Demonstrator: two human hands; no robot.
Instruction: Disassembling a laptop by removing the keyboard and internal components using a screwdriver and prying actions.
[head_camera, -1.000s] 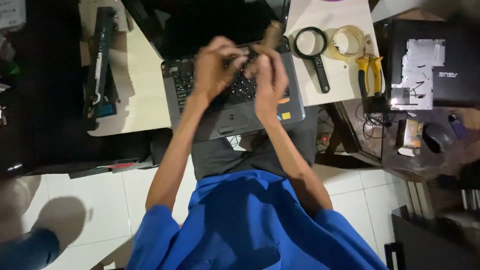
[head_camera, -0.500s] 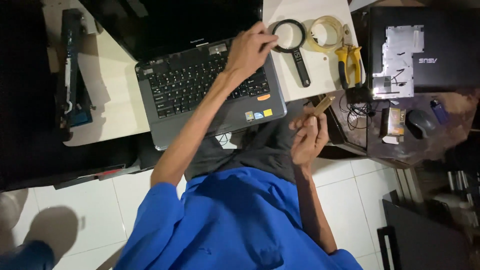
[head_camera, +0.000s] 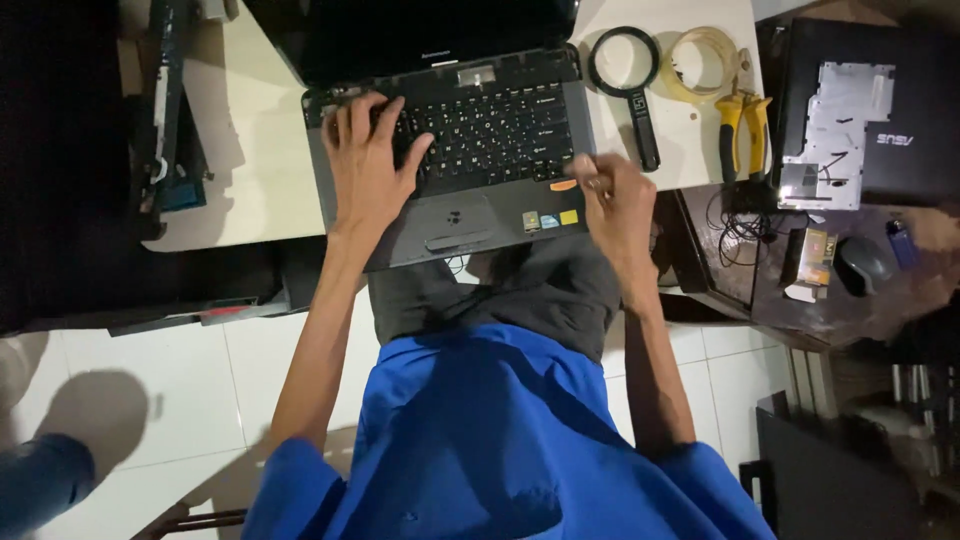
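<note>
Head view, my left hand (head_camera: 368, 170) flat on the laptop (head_camera: 455, 150) keyboard, grip apart, my right hand (head_camera: 615, 205) pinched together at its four o'clock corner, magnifying glass (head_camera: 625, 80) at two o'clock

Dark laptop screen (head_camera: 420, 35) stood at the top above my keyboard, small orange, blue and yellow stickers (head_camera: 548, 217) sat on the palm rest by my right hand (head_camera: 615, 205), small yellowish box (head_camera: 818, 256) lay on the right-hand desk.

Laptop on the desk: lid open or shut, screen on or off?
Open. The laptop's keyboard is exposed, and the left hand rests flat on the keys. The screen looks dark, apparently off. The right hand touches the front right corner.
</note>
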